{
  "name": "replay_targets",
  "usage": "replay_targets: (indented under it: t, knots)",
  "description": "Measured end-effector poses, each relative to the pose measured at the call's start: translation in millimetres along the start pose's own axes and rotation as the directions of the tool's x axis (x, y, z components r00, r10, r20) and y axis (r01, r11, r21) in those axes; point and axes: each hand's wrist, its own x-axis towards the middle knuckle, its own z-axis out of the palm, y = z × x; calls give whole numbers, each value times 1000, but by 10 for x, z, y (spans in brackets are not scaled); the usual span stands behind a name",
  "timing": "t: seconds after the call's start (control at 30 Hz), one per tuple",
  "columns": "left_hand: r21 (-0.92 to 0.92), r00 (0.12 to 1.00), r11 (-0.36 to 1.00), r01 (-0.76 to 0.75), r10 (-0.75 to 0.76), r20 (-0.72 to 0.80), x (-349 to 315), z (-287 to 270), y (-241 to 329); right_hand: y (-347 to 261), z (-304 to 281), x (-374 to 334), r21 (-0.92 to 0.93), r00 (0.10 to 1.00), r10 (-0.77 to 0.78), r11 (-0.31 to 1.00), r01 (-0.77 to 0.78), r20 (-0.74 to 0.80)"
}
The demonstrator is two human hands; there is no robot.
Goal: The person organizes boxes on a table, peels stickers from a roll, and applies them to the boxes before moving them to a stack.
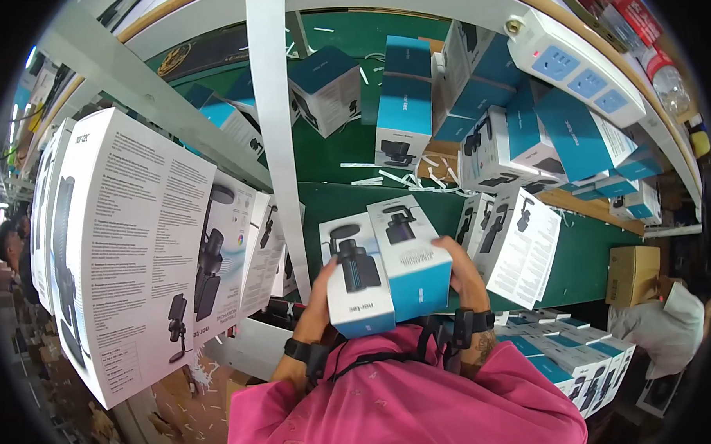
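Here, the left hand (319, 300) has its grip closed on a white microphone box (362, 288), while the right hand (469, 277) grips a teal-and-white microphone box (413, 255). The two boxes touch side by side, before the pink shirt (401, 400), by the green surface (588, 265).

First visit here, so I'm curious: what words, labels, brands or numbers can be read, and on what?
I won't copy wording or brands, but print shows here.
Left microphone box: large dark lettering under the picture.
Right microphone box: grey lettering on white; pale lettering on teal.
Large white box, far left: dense paragraphs, too small to read.
Teal box behind: pale lettering.
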Motion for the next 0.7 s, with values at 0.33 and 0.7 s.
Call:
replay_targets:
  t: [0.33, 0.7]
  knots:
    - [232, 997, 970, -69, 60, 45, 275, -368, -512, 1006, -151, -139, -646, 867, -462, 722, 248, -184]
    - [406, 989, 908, 105, -139, 56, -1425, -1326, -1385, 3102, 155, -2174, -668, 593, -604, 730, 144, -533]
